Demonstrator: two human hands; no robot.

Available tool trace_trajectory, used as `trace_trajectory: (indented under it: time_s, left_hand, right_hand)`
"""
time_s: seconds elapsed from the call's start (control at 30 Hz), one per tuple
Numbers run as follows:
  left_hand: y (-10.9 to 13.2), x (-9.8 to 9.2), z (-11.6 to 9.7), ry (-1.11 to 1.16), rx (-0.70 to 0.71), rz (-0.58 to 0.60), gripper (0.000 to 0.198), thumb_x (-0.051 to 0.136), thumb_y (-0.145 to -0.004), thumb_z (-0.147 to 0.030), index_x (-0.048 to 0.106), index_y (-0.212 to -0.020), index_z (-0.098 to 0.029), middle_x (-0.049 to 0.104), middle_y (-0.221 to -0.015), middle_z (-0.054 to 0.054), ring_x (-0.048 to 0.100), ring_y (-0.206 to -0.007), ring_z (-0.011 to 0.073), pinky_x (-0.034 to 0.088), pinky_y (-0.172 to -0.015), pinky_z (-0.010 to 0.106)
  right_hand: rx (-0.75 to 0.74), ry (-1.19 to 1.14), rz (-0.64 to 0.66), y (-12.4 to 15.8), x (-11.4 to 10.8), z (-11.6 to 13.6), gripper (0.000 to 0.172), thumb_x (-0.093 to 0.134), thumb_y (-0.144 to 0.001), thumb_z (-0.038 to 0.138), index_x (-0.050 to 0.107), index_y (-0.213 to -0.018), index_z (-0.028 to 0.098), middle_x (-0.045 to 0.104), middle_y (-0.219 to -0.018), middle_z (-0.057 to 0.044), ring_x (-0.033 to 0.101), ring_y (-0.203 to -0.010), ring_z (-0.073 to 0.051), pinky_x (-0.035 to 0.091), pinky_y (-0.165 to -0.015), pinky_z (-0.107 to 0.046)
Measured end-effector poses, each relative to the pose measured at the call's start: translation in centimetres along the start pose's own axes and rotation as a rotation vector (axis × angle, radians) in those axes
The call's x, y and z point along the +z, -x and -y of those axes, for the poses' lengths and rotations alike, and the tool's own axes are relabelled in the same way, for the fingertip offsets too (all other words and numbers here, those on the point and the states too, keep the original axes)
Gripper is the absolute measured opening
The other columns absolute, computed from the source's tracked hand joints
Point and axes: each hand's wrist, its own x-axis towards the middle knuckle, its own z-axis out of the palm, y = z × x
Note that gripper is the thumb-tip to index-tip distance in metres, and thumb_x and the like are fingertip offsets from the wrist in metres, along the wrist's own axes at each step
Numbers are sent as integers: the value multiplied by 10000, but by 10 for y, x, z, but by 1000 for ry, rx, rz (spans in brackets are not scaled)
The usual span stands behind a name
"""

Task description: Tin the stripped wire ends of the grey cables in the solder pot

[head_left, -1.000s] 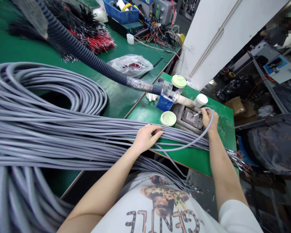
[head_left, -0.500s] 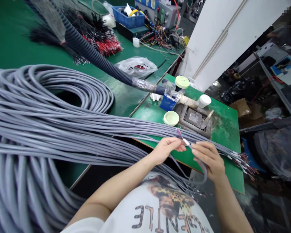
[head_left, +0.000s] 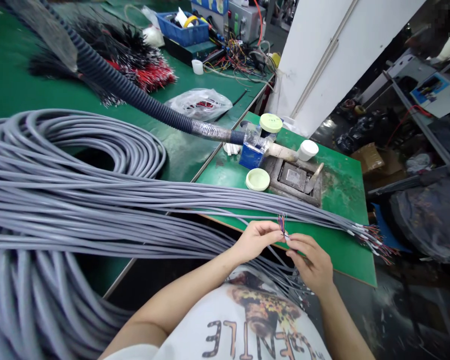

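Between my fingertips is the end of a grey cable, with thin coloured wires [head_left: 282, 224] fanning upward out of a short white sleeve [head_left: 287, 238]. My left hand [head_left: 258, 241] is closed in a pinch at the base of these wires. From the other side, my right hand [head_left: 312, 261] pinches the cable just below the sleeve; its fingers hide most of that cable. Behind both hands, a long bundle of grey cables [head_left: 217, 195] runs across the bench, its stripped ends [head_left: 375, 242] fanned out at the right.
A solder pot [head_left: 294, 177] with a scraper [head_left: 315, 177] sits on the green board [head_left: 345, 195]. A ribbed hose [head_left: 135, 90] reaches toward it. Beside the pot stand a pale round dish [head_left: 257, 179] and a white cup [head_left: 308, 149]. Thick cable coils [head_left: 33, 280] fill the left.
The wires have swung upright and moved slightly lower, toward me. My right hand has come closer to my left, and the cable loop that hung below it no longer shows. The view has shifted slightly.
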Motion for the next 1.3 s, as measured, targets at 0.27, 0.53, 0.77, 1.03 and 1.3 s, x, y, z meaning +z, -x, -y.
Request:
trace_trajectory:
  time_s: [0.27,0.53,0.77,1.03,1.3]
  left_hand:
    - [4,-1,6,-139,164,-96,249,802,-645,-267,681,-833,-157,642,-734,13,560,-671,109,456,-676,240]
    - [7,4,2,-157,148,-201,236,756,-689,-351,648,-664,-143,604,-645,5,518,-606,104,415,-604,230]
    - [5,3,14,-24,108,-242,270,742,-709,-366,597,-660,-144,607,-606,-10,535,-572,90,420,-606,217]
    - [7,11,14,117,89,-217,224,704,-764,-336,580,-731,-152,657,-631,-3,584,-583,99,438,-617,219]
    - [4,19,12,160,115,-224,223,703,-767,-329,558,-742,-161,657,-634,-6,584,-592,104,450,-631,233]
  right_hand:
    - [113,-39,-56,1,13,6,295,555,-838,96,618,-1058,282,638,-1015,-56,642,-901,-184,576,-766,-342]
    - [92,-47,-72,2,17,11,273,526,-853,111,622,-1048,277,659,-983,-63,634,-912,-198,577,-706,-331]
    - [147,-103,-82,1,19,13,253,508,-868,120,620,-1031,277,641,-984,-51,642,-811,-168,557,-653,-302]
    - [306,-335,-179,3,30,8,164,508,-890,169,594,-999,254,606,-955,-34,602,-599,-104,506,-503,-252]
    - [376,-547,-252,2,33,7,103,557,-871,191,587,-959,234,623,-839,-7,620,-556,-108,530,-483,-249]
